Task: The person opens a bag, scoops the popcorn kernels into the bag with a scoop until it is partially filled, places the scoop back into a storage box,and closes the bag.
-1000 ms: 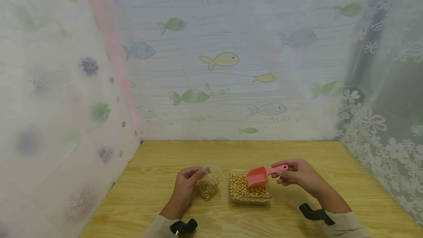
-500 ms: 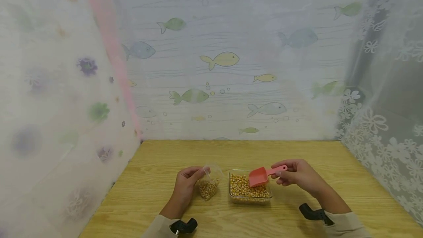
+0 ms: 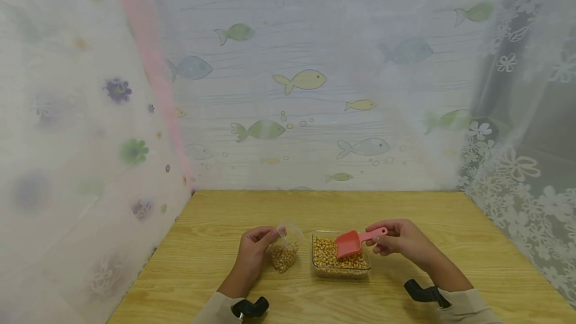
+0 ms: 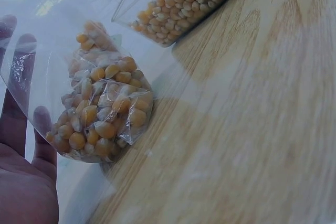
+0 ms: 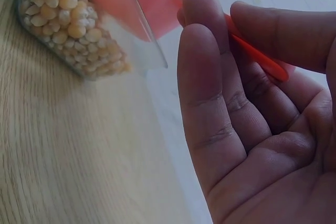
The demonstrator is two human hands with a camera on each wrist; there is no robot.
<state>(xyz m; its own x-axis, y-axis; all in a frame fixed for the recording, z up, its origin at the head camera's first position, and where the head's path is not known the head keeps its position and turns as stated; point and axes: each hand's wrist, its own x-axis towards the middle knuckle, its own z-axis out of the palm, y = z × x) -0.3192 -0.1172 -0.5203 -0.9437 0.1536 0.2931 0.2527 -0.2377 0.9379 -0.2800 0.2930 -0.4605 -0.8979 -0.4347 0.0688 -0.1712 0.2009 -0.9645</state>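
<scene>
While left hand point(image 3: 253, 250) pinches bag point(image 3: 284, 250) mouth at 9 o'clock, right hand point(image 3: 398, 239) grips scoop point(image 3: 350, 243) dipping into kernel tub point(image 3: 340, 261); scooping step. Next: lift level, carry to bag.

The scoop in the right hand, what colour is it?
The scoop is coral pink; the head view shows it best.

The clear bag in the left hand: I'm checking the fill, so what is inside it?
The clear bag holds yellow corn kernels heaped in its lower part; the upper part looks empty. The left hand hides its near side.
</scene>
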